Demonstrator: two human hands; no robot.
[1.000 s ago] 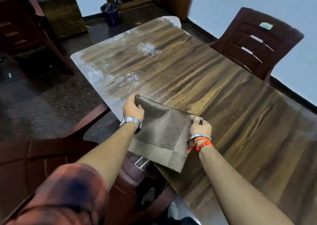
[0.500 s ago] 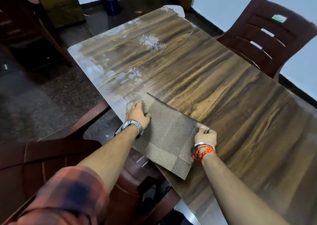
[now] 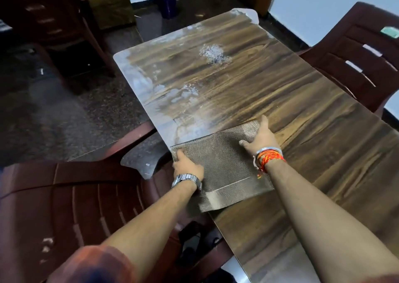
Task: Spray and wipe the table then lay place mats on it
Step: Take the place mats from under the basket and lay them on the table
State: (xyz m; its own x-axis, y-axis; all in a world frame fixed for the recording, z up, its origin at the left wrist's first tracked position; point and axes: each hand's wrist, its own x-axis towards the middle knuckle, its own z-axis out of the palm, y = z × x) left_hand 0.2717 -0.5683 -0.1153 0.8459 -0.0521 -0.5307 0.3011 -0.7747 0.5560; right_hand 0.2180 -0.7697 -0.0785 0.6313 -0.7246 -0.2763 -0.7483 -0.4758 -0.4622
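A brown woven place mat [image 3: 224, 166] lies flat on the wooden table [image 3: 280, 92], along its near left edge. My left hand [image 3: 187, 164], a metal watch on its wrist, rests on the mat's left edge; its fingers lie over that edge, and whether they pinch it is hidden. My right hand [image 3: 260, 138], with red threads and a bangle on the wrist, presses flat on the mat's far right corner, fingers spread. A patch of white spray foam [image 3: 213, 53] and wet smears [image 3: 179, 92] sit on the table's far half.
A dark red plastic chair [image 3: 75, 200] stands at the table's near left, right below the mat. Another chair [image 3: 358, 58] is on the far right side. A dark bin [image 3: 167, 0] and cabinets stand on the floor beyond the table.
The mat has been spread flat and turned square with the table edge. My right hand let go of its corner and now presses on it with open fingers. My left hand slid to the left edge.
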